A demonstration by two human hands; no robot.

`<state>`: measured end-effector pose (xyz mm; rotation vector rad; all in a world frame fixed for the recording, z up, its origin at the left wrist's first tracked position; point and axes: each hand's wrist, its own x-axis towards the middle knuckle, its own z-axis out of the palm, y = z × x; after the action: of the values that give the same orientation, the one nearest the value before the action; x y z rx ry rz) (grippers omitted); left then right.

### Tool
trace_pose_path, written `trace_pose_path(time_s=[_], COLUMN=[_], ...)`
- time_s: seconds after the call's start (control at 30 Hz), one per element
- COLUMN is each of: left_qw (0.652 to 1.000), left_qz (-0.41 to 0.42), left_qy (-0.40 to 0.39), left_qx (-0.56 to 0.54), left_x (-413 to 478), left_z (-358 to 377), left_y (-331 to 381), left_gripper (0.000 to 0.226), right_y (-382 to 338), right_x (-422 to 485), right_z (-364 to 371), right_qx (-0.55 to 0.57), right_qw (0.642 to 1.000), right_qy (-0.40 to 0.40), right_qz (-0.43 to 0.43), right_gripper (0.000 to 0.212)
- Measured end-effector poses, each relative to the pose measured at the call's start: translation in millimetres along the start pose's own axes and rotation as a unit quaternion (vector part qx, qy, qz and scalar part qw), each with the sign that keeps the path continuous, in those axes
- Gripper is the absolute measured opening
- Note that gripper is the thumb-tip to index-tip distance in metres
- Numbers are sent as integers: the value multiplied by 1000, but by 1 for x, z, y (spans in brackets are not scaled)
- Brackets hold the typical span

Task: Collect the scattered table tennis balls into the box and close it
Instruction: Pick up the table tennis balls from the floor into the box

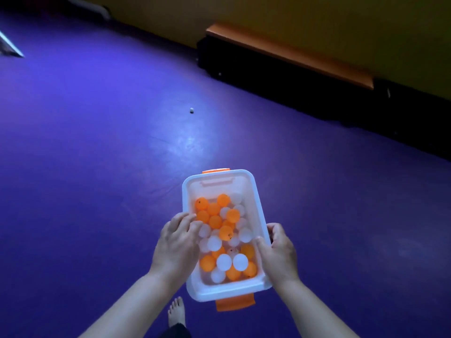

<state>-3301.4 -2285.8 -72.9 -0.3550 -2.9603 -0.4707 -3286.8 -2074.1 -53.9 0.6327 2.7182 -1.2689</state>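
Above the shiny purple floor [97,142], a person holds up a white plastic box with see-through sides [255,196], and it has no lid on it. Inside the box sits a big pile of round orange and white table tennis balls [225,231], and they cover most of the bottom. On the right side of the box, the right hand [278,250] grips the rim, with the thumb inside the box and the other fingers wrapped round the outside. On the left side of the box, the left hand [177,242] is over the rim with its fingers bent down toward the balls. Those fingers are blurry, so I cannot tell if they hold the rim, a ball or nothing. One flat orange clip [216,171] sticks out from the far end of the box, and one more orange clip [235,304] hangs at the near end. Far beyond the box, one small white ball [192,110] lies alone on the floor. Just below the box, a bare foot [176,311] stands on the floor. Far beyond the box and to the right is a long black bench with an orange top [292,57], against a yellow wall.
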Motion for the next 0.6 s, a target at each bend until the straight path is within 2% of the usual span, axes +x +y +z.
trace_pose_path(time_s=[0.1, 0.17, 0.3, 0.4, 0.6], left_qw=[996, 993, 980, 966, 951], left_qz=[-84, -109, -183, -238, -275], left_qy=[-26, -42, -83, -76, -81], left_qx=[-13, -4, -1, -60, -118], left_x=[15, 27, 47, 62, 116], left_z=[-15, -23, -31, -38, -36], left_y=[-46, -73, -114, -125, -145], left_gripper=[75, 86, 87, 83, 81], right_y=[-42, -67, -103, -120, -142], right_x=[21, 33, 56, 75, 136], right_z=[34, 55, 87, 99, 112], right_qx=[-10, -11, -9, -8, -16], right_qw=[999, 999, 997, 996, 995], right_qy=[-25, -38, -58, -68, -82], right_qz=[-26, -36, -44, -50, -44], right_gripper=[11, 11, 11, 10, 12])
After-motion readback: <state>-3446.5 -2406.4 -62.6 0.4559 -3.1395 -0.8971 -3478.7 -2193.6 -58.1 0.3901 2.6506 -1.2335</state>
